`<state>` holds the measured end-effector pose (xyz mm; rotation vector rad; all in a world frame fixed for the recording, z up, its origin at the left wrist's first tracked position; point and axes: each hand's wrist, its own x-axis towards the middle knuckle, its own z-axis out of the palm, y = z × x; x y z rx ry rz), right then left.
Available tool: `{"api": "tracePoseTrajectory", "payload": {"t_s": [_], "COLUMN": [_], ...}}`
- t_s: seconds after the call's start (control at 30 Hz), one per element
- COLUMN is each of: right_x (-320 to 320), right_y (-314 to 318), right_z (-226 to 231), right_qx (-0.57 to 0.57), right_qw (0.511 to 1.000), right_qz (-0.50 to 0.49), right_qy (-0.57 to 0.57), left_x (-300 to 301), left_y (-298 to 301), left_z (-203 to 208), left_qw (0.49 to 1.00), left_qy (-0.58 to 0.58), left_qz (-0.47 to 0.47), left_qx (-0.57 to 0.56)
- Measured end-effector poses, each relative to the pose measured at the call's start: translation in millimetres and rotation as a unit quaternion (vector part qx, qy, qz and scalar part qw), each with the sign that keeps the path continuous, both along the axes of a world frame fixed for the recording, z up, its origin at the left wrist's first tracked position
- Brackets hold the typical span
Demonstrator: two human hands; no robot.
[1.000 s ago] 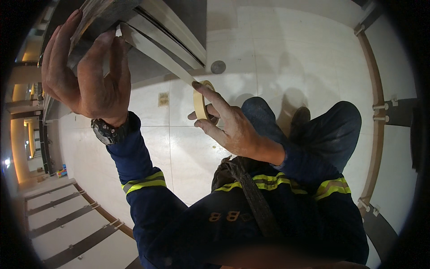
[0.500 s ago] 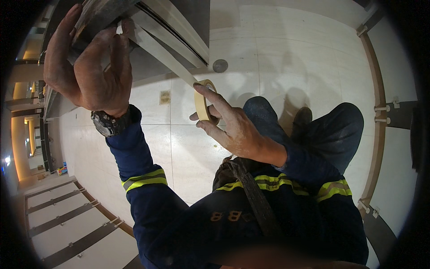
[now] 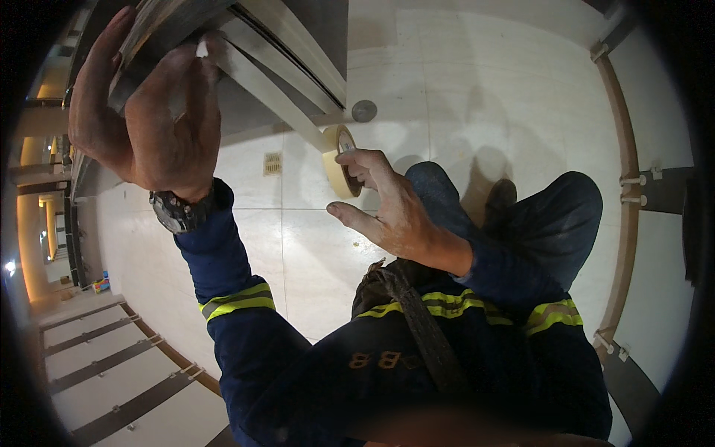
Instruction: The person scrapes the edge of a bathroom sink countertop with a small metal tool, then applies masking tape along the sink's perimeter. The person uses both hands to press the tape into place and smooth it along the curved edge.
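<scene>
A roll of cream masking tape (image 3: 338,165) hangs tilted in front of me, with a strip of tape (image 3: 275,97) stretching from it up and left. My right hand (image 3: 398,212) has its fingers hooked at the roll's core, while its thumb stands off the rim. At the upper left my left hand (image 3: 160,123) is closed, thumb and forefinger pinching the strip's far end. A small white tip shows between those fingers. That hand is right beside the dark edge of a panel (image 3: 167,33), and the strip runs alongside a pale, grooved frame (image 3: 287,45).
Pale floor tiles (image 3: 402,82) lie below, with a round metal cover (image 3: 364,112) and a square drain grate (image 3: 272,164). White panels with dark bands (image 3: 104,372) stand at lower left. More white panels (image 3: 648,276) line the right side. My bent knees (image 3: 551,216) are at right.
My right thumb has come away from the tape roll and the fingers have shifted on it. The roll has turned, showing more of its side. My left hand stays nearly still.
</scene>
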<state>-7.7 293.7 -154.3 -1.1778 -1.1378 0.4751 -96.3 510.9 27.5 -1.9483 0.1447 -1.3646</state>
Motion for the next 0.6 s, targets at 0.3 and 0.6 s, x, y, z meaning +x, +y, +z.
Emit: {"api": "tracePoseTrajectory", "payload": {"t_s": [0.3, 0.6], "right_x": [52, 60], "right_y": [-15, 27], "right_z": [34, 102], "right_qx": [-0.052, 0.182], "right_qw": [0.934, 0.950], "right_qz": [-0.143, -0.096], "right_qy": [-0.322, -0.235], "left_x": [-20, -25], "left_y": [-56, -50], "left_z": [6, 8], "left_qw": [0.977, 0.986], "left_qy": [0.100, 0.089], "left_qz": [-0.018, 0.020], "left_qx": [-0.187, -0.138]}}
